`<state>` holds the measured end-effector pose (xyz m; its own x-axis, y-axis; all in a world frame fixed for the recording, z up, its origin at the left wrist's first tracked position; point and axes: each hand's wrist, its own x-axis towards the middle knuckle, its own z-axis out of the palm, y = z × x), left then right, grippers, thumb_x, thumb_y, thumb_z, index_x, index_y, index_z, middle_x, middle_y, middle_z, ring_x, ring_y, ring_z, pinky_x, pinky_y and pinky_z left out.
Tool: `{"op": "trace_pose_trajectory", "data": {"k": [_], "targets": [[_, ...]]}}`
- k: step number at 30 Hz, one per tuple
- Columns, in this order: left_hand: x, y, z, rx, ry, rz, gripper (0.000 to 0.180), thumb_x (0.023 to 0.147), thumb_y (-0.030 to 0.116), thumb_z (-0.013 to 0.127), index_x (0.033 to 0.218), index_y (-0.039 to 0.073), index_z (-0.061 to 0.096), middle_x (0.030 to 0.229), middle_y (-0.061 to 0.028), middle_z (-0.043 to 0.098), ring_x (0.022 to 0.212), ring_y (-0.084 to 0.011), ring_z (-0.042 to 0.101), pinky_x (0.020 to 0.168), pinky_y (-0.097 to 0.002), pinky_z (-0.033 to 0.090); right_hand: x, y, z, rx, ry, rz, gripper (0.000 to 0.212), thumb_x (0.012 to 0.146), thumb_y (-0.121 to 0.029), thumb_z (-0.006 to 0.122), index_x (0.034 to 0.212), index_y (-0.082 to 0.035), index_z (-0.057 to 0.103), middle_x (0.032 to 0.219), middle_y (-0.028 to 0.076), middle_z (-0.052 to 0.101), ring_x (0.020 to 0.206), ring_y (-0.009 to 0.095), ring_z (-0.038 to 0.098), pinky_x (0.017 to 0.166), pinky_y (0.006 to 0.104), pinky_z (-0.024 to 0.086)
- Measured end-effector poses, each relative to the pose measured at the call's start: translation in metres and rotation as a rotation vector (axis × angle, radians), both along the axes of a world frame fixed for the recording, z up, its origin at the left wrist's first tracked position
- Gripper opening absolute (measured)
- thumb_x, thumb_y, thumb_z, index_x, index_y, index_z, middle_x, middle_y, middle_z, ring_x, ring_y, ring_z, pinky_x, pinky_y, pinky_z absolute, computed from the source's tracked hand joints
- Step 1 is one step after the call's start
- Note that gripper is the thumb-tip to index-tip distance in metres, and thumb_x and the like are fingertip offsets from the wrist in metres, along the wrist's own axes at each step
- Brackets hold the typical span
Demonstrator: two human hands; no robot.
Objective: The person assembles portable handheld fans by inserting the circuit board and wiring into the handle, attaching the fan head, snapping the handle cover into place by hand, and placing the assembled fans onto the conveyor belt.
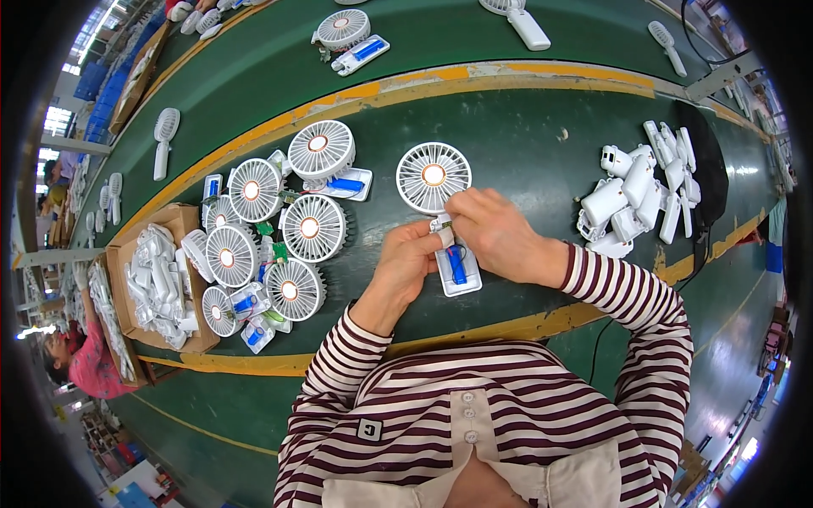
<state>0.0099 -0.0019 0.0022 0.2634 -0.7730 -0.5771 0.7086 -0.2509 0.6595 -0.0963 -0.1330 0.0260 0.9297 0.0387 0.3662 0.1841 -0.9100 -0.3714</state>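
Note:
A partly assembled handheld fan (434,176) lies in front of me, its round white grille face up with an orange-ringed centre. Below the grille is its open white handle half (463,288), where a blue battery (458,264) and thin wires show. My left hand (405,267) is closed, thumb and fingers pinching the small white neck piece (441,226) between grille and handle. From the right, my right hand (498,235) reaches over the same neck with bent fingers closed on it. Its fingertips partly cover the joint, so the exact grip there is hidden.
Several unfinished fans (312,229) with batteries and green circuit boards are heaped at left, beside a cardboard box (206,317) of white parts. White handle shells (637,188) are piled at right. Beyond a yellow edge, a green belt (254,93) carries more fans. Someone in pink (97,364) works far left.

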Motion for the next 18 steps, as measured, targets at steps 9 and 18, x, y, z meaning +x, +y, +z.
{"op": "trace_pose_trajectory", "data": {"k": [9,18], "targets": [[0.003,0.0,-0.001,-0.053,0.079,-0.025,0.02,0.083,0.007,0.051,0.101,-0.003,0.056,0.087,-0.0065,0.06,0.074,-0.0137,0.06,0.067,-0.0285,0.051,0.002,-0.003,0.003,-0.004,0.028,-0.015,0.009,0.061,-0.004,0.059,0.067,-0.002,0.052,0.082,0.007,0.049,0.079,0.022,0.051,0.07,0.0323,0.038],[0.003,-0.004,0.0,-0.193,-0.044,0.082,0.019,0.084,0.006,0.055,0.102,-0.002,0.056,0.09,-0.0061,0.062,0.074,-0.0116,0.06,0.066,-0.0252,0.051,0.0,0.007,0.001,0.308,-0.062,-0.231,0.015,0.068,-0.002,0.058,0.082,0.0,0.055,0.084,0.008,0.051,0.074,0.024,0.053,0.065,0.034,0.042]]}}
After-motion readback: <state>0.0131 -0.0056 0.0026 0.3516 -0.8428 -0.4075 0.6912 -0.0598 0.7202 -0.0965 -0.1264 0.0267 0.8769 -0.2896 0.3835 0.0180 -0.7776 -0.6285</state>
